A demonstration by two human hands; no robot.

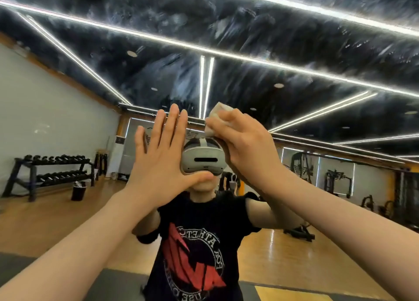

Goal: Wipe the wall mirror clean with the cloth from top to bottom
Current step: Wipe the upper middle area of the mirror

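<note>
Glass fills nearly the whole view: the wall mirror (249,51) stands right in front of the person, its upper part covered in pale, smeary streaks over the reflected dark ceiling and its bright light strips (158,39). Lower down the mirror shows a gym room with a wooden floor (45,221), a grey wall on the left and a long dumbbell rack (54,173) standing against it. A small dark bin (78,190) sits on the floor just beside the rack's right end, and a tall white air-conditioning unit (116,155) stands further back in the corner. Exercise machines (337,182) line the right side of the reflected room.

At the middle of the mirror is the person's own reflection, in a black T-shirt (199,250) with a red and white print, wearing a grey headset (201,162).

Both bare forearms reach up and forward from the lower corners of the view. The left hand (158,162) is spread flat, fingers straight and slightly apart, palm toward the glass at about head height; it looks pressed against the mirror, though actual contact cannot be confirmed. The right hand (244,148) is just beside it, a little higher, its fingers curled around the cloth (215,119), a small pale bunched wad that sticks out above the knuckles and lies against the mirror near its middle, below the streaked upper area.
</note>
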